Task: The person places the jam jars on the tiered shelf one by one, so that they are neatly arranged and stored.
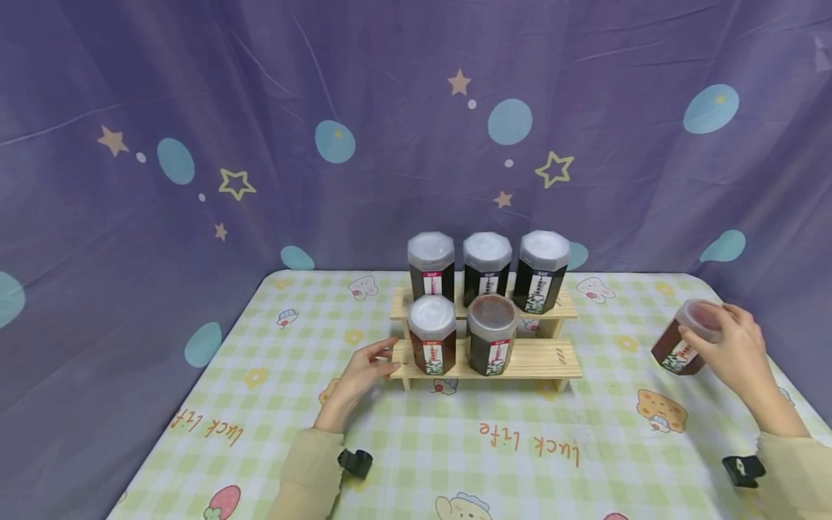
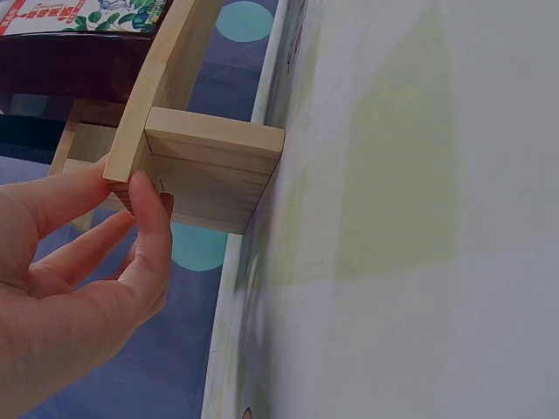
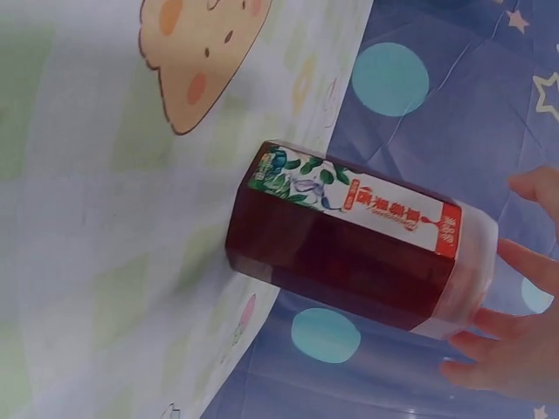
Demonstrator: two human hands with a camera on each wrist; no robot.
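Note:
My left hand pinches the left end of a two-step wooden rack, with the thumb against the board in the left wrist view. At the table's right side, my right hand is spread about the pale lid of a dark red jar. Fingertips lie right at the lid's edge, while the thumb shows a gap from it in the right wrist view. The rack's lower step bears a reddish jar and a brown-lidded jar. Three dark jars stand on the upper step, including one at right.
A green-and-white checked cloth with cartoon prints covers the table. Behind it hangs a purple curtain with stars and blue ovals. Dark wrist devices are strapped by both sleeves, one at the left sleeve.

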